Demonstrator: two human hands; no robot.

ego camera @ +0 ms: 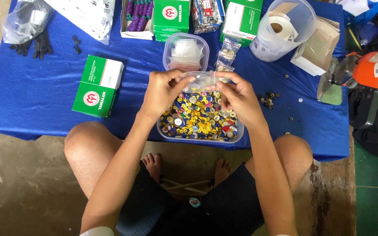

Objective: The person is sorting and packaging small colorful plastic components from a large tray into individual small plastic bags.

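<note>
Off to the left of the hands sits a green and white box (98, 85). Left hand (163, 91) and right hand (238, 97) each pinch an end of a small clear bag (204, 80), held right over a tub (238, 134) of buttons (199, 116) (mostly yellow and blue). Loose buttons (267, 99) lie right of the right hand.

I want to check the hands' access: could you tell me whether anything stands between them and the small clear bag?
Nothing visible: the left hand and right hand already pinch the small clear bag above the tub of buttons.
</note>
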